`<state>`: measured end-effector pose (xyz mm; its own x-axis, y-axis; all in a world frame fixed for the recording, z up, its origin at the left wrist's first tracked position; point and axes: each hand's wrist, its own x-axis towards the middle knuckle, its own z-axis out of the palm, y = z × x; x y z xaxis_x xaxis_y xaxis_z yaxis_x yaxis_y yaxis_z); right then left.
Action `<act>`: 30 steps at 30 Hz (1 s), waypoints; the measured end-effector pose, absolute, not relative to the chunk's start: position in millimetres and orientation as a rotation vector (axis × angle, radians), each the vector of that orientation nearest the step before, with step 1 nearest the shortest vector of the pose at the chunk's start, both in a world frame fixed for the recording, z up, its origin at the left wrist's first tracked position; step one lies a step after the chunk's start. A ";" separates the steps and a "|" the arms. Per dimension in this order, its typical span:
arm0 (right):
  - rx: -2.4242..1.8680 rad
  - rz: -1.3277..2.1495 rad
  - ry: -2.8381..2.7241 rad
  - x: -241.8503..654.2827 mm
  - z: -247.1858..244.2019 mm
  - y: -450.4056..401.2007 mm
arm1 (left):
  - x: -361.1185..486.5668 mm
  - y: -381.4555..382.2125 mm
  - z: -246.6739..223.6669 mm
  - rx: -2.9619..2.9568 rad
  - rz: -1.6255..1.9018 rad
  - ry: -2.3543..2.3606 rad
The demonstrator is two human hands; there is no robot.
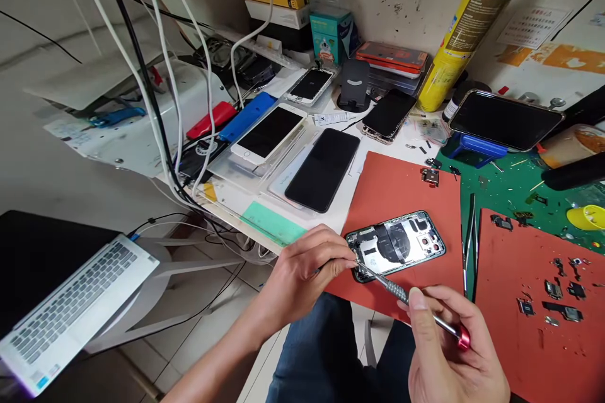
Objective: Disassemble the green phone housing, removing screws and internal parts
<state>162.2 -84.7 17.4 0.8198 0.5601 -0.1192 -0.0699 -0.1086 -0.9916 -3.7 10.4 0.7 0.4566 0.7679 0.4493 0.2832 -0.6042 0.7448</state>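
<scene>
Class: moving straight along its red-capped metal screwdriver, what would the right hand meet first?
The right hand meets the opened green-framed smartphone, at its corner by the screwdriver tip; depth is unclear.

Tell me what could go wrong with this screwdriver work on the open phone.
The screwdriver in the right hand could slip at the corner of the open phone housing, gouging its exposed parts or jabbing the left hand. A careless sweep of the right hand could also scatter the tiny loose components on the red mat.
</scene>
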 end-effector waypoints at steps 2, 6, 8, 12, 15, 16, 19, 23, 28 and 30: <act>-1.604 0.538 -0.418 164.4 13.6 -85.2 | -3.6 10.2 1.0 2.129 1.075 0.883; -1.607 0.542 -0.439 163.2 13.8 -85.6 | -3.5 10.0 1.3 2.122 1.069 0.913; -1.628 0.566 -0.438 161.2 17.6 -85.7 | -3.7 9.9 1.5 2.125 1.061 0.899; -1.688 0.600 -0.389 158.6 25.8 -85.4 | -4.6 10.3 1.2 2.127 1.066 0.879; -1.700 0.593 -0.372 158.7 28.1 -85.1 | -5.1 11.0 0.3 2.128 1.069 0.876; -1.703 0.596 -0.371 159.0 28.1 -85.1 | -5.2 11.2 0.2 2.127 1.066 0.874; -1.719 0.616 -0.364 159.8 26.9 -85.9 | -5.1 11.4 0.4 2.116 1.065 0.867; -1.748 0.641 -0.369 160.5 26.0 -87.2 | -4.7 11.2 1.3 2.106 1.070 0.869; -1.756 0.624 -0.394 160.5 27.5 -86.7 | -6.1 11.1 -0.2 2.120 1.056 0.861; -1.753 0.629 -0.388 160.0 28.0 -86.4 | -6.8 11.0 -1.2 2.126 1.049 0.864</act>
<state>160.0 -86.4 28.0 0.7998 0.5619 -0.2111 -0.0632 -0.2709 -0.9605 -6.8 11.0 -1.2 0.4736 0.7646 0.4372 0.2827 -0.6020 0.7468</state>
